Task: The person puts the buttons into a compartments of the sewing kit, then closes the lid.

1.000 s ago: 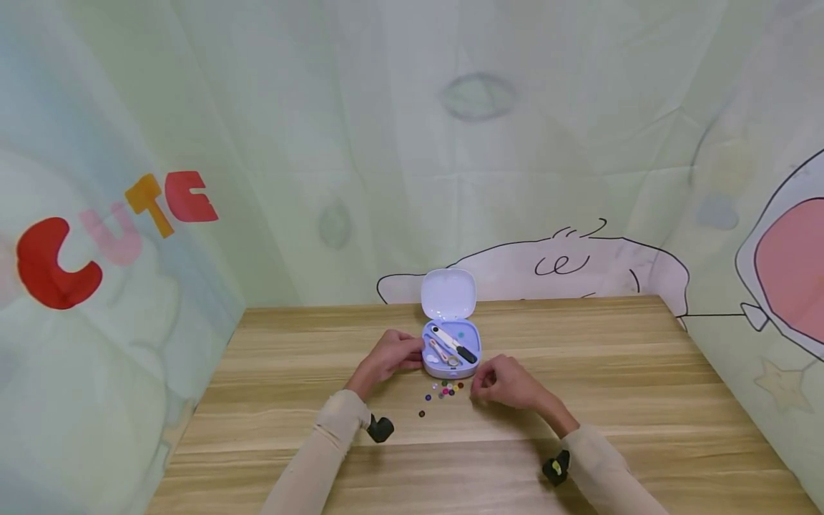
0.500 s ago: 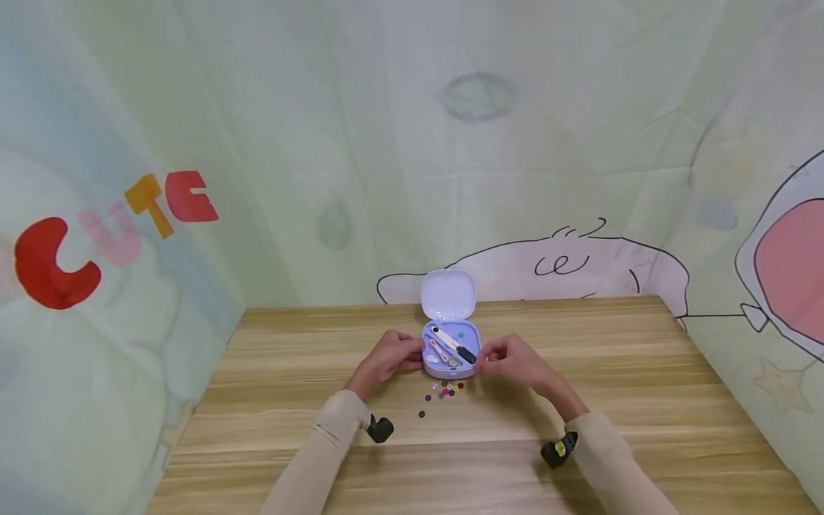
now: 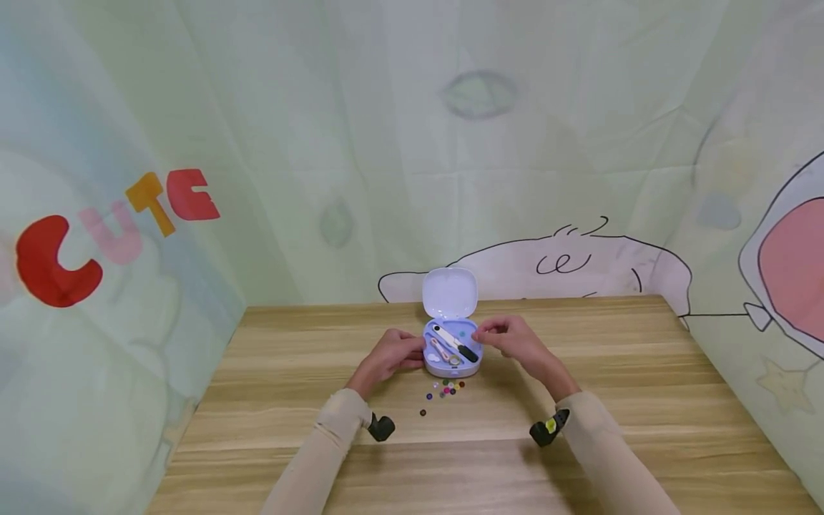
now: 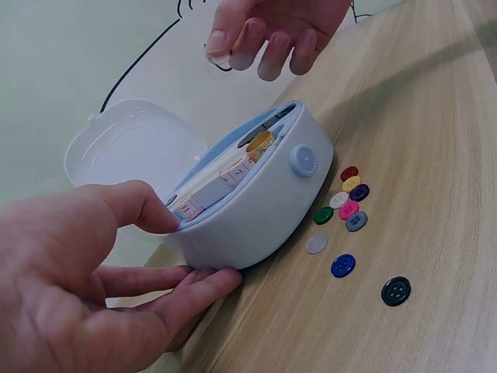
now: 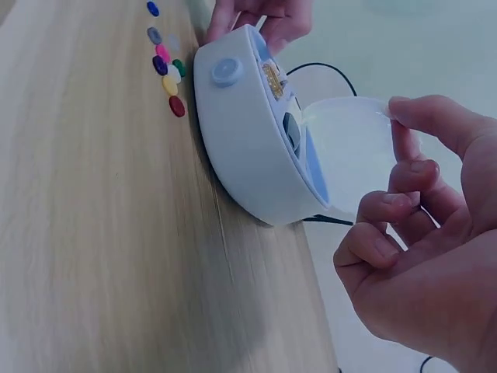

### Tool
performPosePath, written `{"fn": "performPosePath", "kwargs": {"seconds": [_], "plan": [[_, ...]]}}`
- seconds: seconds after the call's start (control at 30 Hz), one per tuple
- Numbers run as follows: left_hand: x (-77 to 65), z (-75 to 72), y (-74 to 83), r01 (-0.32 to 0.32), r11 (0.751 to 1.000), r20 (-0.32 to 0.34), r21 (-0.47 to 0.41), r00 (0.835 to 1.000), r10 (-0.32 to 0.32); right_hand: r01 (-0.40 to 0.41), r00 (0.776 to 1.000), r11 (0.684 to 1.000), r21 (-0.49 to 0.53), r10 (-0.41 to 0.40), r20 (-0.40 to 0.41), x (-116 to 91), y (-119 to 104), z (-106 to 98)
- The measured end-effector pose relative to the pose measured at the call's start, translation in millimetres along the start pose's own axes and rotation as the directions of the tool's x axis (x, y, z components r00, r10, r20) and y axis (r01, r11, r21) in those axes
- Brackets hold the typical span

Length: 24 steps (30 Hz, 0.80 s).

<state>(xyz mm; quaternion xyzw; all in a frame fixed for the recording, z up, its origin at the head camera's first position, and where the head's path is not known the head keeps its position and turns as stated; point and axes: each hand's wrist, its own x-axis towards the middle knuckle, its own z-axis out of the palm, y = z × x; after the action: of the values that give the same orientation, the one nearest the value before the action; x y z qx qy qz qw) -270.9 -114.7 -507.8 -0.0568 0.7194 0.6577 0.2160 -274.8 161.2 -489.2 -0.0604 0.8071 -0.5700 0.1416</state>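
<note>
One pale-blue case (image 3: 452, 371) sat open on the table (image 3: 270, 443), its whitish lid (image 3: 450, 292) raised behind. Inside I saw a black-ended white tool (image 3: 448, 337), a printed measuring tape (image 4: 233, 174) and a gold ring (image 4: 261, 146). The case looked smooth and rounded, with a round front catch (image 4: 304, 161). The left hand (image 3: 393, 352) gripped its side; above its right edge, the right hand (image 3: 516, 342) pinched a small pale thing (image 4: 220, 59). Coloured buttons (image 4: 349, 210) lay in front.

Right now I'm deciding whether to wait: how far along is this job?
Looks done: the box stands open, a teal piece inside. In hand: the left hand holds it; the right hand apparently pinches a small pale thing. Apparently left: loose buttons on the table.
</note>
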Motion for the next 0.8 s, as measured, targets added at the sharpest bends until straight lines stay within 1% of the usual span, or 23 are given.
{"fn": "performPosePath", "kwargs": {"seconds": [0.13,0.33,0.6,0.8], "plan": [[2.7,-0.7,-1.0,0.006,1.000,-0.001,-0.005,1.000,-0.006,-0.034,0.999,0.995,0.091,0.036,-0.023,8,1,1],[2.8,-0.9,-0.6,0.004,1.000,0.005,-0.008,1.000,-0.004,-0.088,0.995,0.974,0.207,0.098,-0.035,18,-2,3],[1.4,-1.4,0.0,0.001,1.000,0.012,-0.005,1.000,-0.001,-0.094,0.993,0.954,0.285,0.110,-0.040,26,-3,7],[0.0,-2.1,1.2,-0.001,1.000,0.020,-0.013,1.000,0.002,-0.052,0.998,0.949,0.310,0.063,-0.025,24,0,5]]}}
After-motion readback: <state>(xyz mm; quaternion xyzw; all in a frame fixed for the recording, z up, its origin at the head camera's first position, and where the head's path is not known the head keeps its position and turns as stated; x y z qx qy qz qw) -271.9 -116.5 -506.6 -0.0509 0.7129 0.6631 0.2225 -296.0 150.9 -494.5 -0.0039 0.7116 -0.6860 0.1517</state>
